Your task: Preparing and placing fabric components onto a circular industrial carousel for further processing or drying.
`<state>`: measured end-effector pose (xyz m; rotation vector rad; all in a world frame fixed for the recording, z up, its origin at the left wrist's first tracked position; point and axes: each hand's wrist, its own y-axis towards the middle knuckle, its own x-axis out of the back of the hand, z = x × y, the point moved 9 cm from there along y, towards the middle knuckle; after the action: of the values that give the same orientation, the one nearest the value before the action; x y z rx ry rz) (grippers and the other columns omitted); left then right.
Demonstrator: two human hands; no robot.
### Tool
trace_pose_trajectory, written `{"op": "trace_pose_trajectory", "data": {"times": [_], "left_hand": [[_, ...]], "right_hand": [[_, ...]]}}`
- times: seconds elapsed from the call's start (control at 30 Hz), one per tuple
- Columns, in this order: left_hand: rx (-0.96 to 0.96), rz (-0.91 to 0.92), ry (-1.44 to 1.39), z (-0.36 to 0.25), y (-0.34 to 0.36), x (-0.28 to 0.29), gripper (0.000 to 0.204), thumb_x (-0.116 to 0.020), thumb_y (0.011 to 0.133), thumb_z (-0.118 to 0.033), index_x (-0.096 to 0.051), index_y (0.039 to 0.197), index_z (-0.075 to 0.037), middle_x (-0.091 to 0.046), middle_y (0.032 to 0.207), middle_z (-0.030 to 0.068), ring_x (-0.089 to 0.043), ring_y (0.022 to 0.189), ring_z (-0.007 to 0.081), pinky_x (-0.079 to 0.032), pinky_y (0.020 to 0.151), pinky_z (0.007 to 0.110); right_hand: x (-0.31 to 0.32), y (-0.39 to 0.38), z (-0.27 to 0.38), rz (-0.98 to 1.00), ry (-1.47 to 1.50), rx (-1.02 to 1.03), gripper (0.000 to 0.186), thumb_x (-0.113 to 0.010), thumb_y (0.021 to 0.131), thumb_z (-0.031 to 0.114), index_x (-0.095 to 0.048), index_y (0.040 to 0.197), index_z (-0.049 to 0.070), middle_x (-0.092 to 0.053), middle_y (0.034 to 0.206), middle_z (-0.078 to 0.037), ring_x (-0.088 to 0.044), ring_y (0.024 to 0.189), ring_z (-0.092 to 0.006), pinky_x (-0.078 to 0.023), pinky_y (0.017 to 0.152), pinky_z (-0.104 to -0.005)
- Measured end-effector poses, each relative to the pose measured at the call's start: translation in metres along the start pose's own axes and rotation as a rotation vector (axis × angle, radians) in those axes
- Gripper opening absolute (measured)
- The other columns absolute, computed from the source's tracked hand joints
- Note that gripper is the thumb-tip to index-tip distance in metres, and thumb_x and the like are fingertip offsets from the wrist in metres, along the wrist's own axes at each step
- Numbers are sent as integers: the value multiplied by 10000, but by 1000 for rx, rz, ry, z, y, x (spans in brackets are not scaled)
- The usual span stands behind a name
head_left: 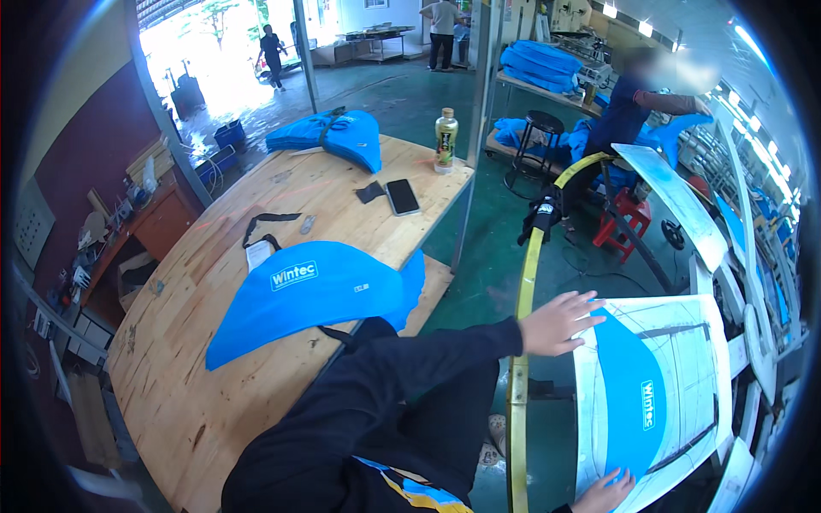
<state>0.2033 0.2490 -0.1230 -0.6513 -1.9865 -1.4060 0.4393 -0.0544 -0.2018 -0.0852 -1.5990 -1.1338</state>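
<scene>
A curved blue fabric panel (629, 389) with a white print lies on a white flat board (697, 342) to the right. My left hand (560, 323) is stretched out at the panel's far end, fingers spread over the board's left edge. Lower down, my right hand (605, 492) rests its spread fingers on the panel's near end; its wrist is cut off by the lower edge of the view. Neither hand is gripping anything. Dark marked lines show on the board around the fabric.
On the wooden table (171, 385) to the left lie printed blue panels (316, 286), a blue bundle (329, 137), a phone (402, 197) and a bottle (445, 141). A yellow curved rail (518, 385) runs beside the board. A co-worker (629, 107) handles blue fabric beyond.
</scene>
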Motion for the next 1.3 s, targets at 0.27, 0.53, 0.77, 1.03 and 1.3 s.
{"op": "trace_pose_trajectory", "data": {"times": [0.27, 0.53, 0.77, 1.03, 1.3], "left_hand": [[183, 447, -2, 66, 48, -190, 671, -494, 933, -419, -317, 1441, -18, -229, 1533, 204, -224, 1411, 400, -221, 1118, 544], [295, 469, -25, 64, 69, -210, 567, -477, 943, -413, -439, 1362, -32, -291, 1499, 216, -406, 1268, 397, -319, 1039, 553], [373, 274, 132, 89, 94, -217, 408, -638, 813, -187, -577, 1185, -31, -583, 1119, 133, -494, 1097, 338, -386, 879, 503], [379, 218, 58, 84, 93, -210, 290, -605, 744, -179, -606, 1009, -61, -628, 995, 166, -557, 1010, 315, -328, 886, 541], [250, 204, -974, -45, 111, -174, 301, -558, 784, -131, -497, 1070, -59, -584, 931, 139, -581, 855, 250, -454, 755, 392]], "right_hand": [[27, -12, -30, 89, -230, -145, 474, -516, 934, 401, -597, 1088, -40, -604, 1025, -225, -603, 916, -384, -493, 793, -438], [29, -5, -55, -20, -44, -250, 338, -560, 911, 362, -647, 1032, 59, -604, 989, -177, -589, 911, -374, -481, 751, -456], [38, -2, -78, -8, -48, -383, 256, -637, 839, 304, -661, 917, 61, -665, 833, -143, -633, 762, -354, -484, 659, -428], [52, 10, -67, -105, 226, -411, 293, -635, 873, 285, -617, 906, -6, -627, 810, -214, -605, 732, -379, -465, 668, -443], [3, 45, -5, -191, 1028, -425, 245, -424, 1029, 271, -431, 934, 46, -394, 813, -65, -413, 762, -163, -387, 677, -286]]}}
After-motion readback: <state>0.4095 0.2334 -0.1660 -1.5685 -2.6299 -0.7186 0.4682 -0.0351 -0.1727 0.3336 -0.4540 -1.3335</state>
